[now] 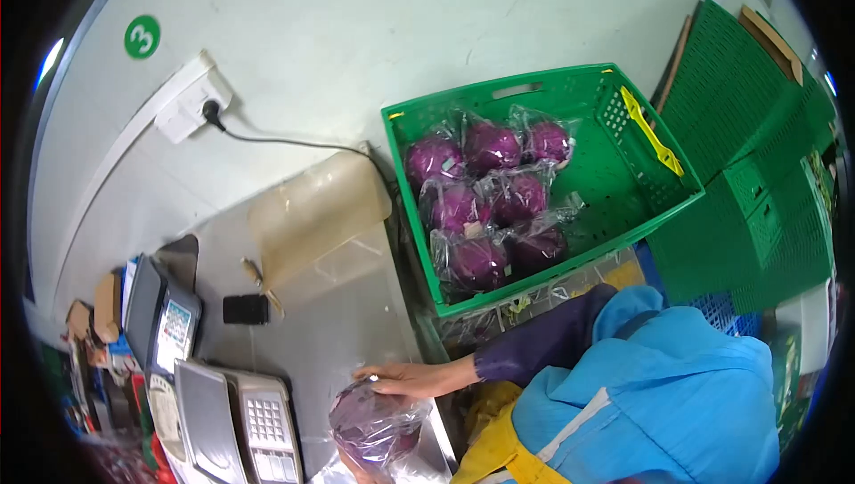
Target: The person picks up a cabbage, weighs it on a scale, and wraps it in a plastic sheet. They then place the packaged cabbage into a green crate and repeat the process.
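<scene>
Head cam: R hand clasps wrapped red cabbage by scale — L hand under it, grip can't tell.

Produce packing room, green plastic crate of wrapped red cabbages at 1 o'clock, stacked empty crates at 3 o'clock, keypad weighing scale on steel surface at 7 o'clock, numbered station sticker on wall at 10 o'clock.

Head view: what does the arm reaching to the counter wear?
The right hand is bare, no glove. A dark purple sleeve with a snug cuff runs into a light blue jacket with a pale stripe; a yellow apron shows below.
</scene>
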`<state>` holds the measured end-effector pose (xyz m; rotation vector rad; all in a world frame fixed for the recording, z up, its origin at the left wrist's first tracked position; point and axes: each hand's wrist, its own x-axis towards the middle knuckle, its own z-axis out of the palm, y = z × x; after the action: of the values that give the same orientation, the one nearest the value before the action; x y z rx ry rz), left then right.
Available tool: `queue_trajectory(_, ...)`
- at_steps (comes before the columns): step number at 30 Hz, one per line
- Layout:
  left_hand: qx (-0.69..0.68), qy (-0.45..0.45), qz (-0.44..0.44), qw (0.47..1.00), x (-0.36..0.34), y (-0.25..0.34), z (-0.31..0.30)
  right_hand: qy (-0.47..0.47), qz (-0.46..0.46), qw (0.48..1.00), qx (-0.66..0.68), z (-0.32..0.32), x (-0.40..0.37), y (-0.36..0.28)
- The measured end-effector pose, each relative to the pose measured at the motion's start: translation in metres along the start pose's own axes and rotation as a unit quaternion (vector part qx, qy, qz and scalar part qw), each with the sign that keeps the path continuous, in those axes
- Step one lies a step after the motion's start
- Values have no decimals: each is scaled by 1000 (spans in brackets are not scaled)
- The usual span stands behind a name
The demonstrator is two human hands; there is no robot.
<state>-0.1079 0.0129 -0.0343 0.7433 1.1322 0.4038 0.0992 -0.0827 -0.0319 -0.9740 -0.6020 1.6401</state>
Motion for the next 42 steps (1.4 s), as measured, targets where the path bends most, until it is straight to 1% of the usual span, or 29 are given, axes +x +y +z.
queue_trajectory(2, 37, -26, 4, 999, -4, 17, 42, 3, -179, 983, -42, -12, -18, -10)
queue_trajectory(3, 64, -44, 5, 997, -8, 25, 66, 13, -190, 981, -28, -28, -25, -13)
queue_trajectory(4, 91, -63, 1, 994, -15, 33, 92, 30, -256, 961, -102, -42, -44, -24)
queue_trajectory(5, 119, -84, -7, 989, -24, 41, 117, 52, -369, 856, -357, -46, -76, -59)
queue_trajectory(6, 161, -112, -21, 980, -39, 50, 143, 107, -341, 854, -378, -65, -95, -61)
queue_trajectory(7, 145, -274, -34, 950, -63, 64, 165, 117, -345, 882, -298, -59, -139, -79)
queue_trajectory(8, 45, -392, -29, 918, -43, 44, 162, 183, -337, 896, -223, -71, -158, -73)
queue_trajectory(9, 65, -470, -15, 880, -63, 60, 188, 268, -250, 913, -178, -78, -186, -78)
queue_trajectory(10, 45, -459, 61, 885, -72, 56, 200, 348, -158, 915, -129, -86, -214, -86)
queue_trajectory(12, 118, -412, 116, 896, -60, 48, 191, 464, -172, 865, -79, -109, -257, -97)
queue_trajectory(13, 116, -415, 117, 895, -48, 43, 184, 358, -248, 883, 176, -157, -281, -83)
queue_trajectory(14, 106, -357, 69, 926, -33, 36, 174, 221, -303, 828, 417, -202, -299, -72)
queue_trajectory(15, 95, -295, 20, 951, -25, 31, 165, 349, -262, 805, 401, -206, -311, -84)
queue_trajectory(16, 95, -295, 19, 951, -22, 28, 158, 471, -215, 767, 378, -203, -320, -94)
queue_trajectory(18, 110, -247, -2, 963, -18, 23, 147, 509, -258, 820, 54, -195, -323, -89)
queue_trajectory(19, 110, -245, -1, 963, -15, 19, 141, 440, -264, 832, 211, -198, -326, -95)
queue_trajectory(20, 115, -229, -5, 967, -11, 16, 137, 438, -263, 833, 212, -212, -332, -91)
queue_trajectory(22, 124, -211, -9, 970, -7, 12, 131, 513, -41, 844, 150, -255, -343, -66)
queue_trajectory(25, 136, -192, -9, 972, -4, 12, 130, 574, -81, 793, 185, -283, -319, -43)
queue_trajectory(27, 136, -193, -6, 972, -5, 11, 129, 626, -113, 748, 191, -269, -309, -53)
queue_trajectory(31, 117, -174, -5, 978, -4, 7, 127, 645, -64, 757, 77, -249, -295, -61)
queue_trajectory(33, 156, -186, 13, 970, -3, 0, 123, 652, -94, 752, 4, -262, -296, -56)
queue_trajectory(34, 150, -183, 1, 972, -7, 0, 126, 603, -117, 789, -7, -275, -301, -50)
queue_trajectory(35, 139, -172, -10, 975, -9, 4, 129, 625, -131, 769, -31, -278, -300, -46)
queue_trajectory(38, 121, -201, -8, 972, -15, 4, 133, 586, -148, 786, -127, -277, -298, -52)
queue_trajectory(39, 108, -217, -21, 970, -7, -5, 130, 561, -164, 799, -138, -314, -311, -36)
queue_trajectory(40, 119, -229, 8, 966, -5, -10, 128, 577, -80, 806, -107, -312, -314, -45)
queue_trajectory(41, 115, -234, 20, 965, -4, -16, 126, 420, -135, 796, -415, -419, -366, 1)
queue_trajectory(42, 117, -250, 32, 961, 0, -21, 123, 490, -105, 733, -460, -462, -388, 14)
